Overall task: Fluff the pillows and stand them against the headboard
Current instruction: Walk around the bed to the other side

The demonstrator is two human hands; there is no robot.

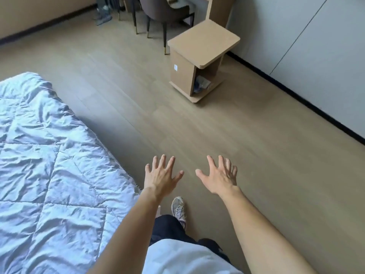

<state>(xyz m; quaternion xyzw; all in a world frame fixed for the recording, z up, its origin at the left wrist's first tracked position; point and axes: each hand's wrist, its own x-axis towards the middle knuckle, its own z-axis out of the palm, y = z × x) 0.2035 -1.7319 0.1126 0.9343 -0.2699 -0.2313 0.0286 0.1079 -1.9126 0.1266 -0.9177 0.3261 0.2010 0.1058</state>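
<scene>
My left hand (161,177) and my right hand (219,177) are stretched out in front of me over the wooden floor, palms down, fingers spread, holding nothing. The bed fills the left side, covered by a wrinkled pale blue quilt (45,165); its edge runs just left of my left forearm. No pillow and no headboard appear in this view.
A small wooden bedside cabinet (201,58) on a base stands on the floor ahead to the right, near the grey wall (316,46). Dark chairs (158,14) and a desk stand at the far end. My shoe (178,209) is on the floor (237,135) beside the bed.
</scene>
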